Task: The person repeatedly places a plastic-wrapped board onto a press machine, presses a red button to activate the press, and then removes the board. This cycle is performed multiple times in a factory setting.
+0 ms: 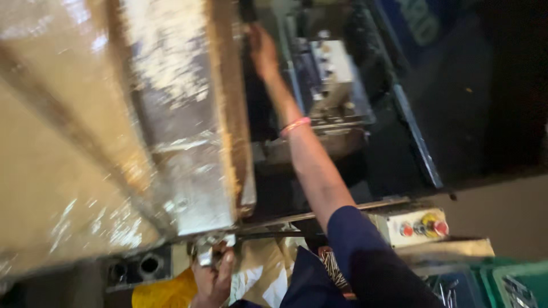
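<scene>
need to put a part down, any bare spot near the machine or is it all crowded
Bare patch: the plain floor right of the button box. Crowded: around the right hand inside the machine, by the left hand under the metal guard, and the green crates.

Light: uneven, warm, falling from the upper left | Glare: strong white sheen on the large metal machine cover (171,114) | Shadows: upper right and machine interior nearly black | Blur: motion smear across the whole frame, worst at left | Focus: soft throughout, control box (411,227) clearest
</scene>
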